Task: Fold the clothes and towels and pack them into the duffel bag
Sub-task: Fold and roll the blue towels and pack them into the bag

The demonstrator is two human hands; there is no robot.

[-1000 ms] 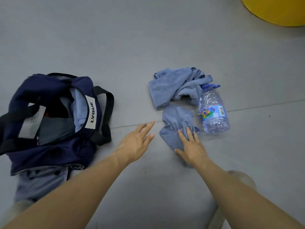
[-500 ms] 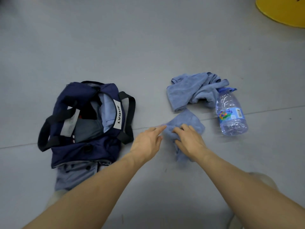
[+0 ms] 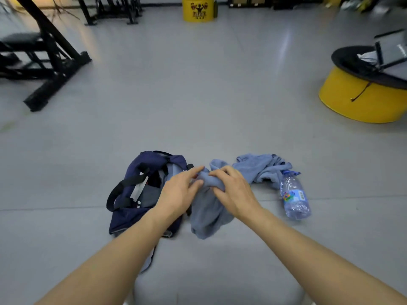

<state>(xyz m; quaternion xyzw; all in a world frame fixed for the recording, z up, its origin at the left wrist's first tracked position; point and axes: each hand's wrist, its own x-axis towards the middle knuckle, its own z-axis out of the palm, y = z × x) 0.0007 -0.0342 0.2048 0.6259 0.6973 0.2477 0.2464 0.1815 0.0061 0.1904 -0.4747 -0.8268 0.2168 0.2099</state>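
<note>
A small light-blue towel (image 3: 206,211) hangs in the air between my hands, its lower end drooping. My left hand (image 3: 179,191) and my right hand (image 3: 231,190) both grip its bunched top edge. To the left on the grey floor sits the navy duffel bag (image 3: 136,172), open, with clothes inside and a black strap looped out. A second light-blue towel (image 3: 262,167) lies crumpled on the floor to the right, behind my right hand.
A clear water bottle (image 3: 294,197) lies on its side right of the towels. A low yellow drum (image 3: 361,100) with a black top stands at the right, another yellow barrel (image 3: 198,9) far back. Black gym equipment (image 3: 44,60) fills the back left.
Both hands have closed on the small towel and lifted it off the floor. The camera has tilted up, so the room beyond is in view.
</note>
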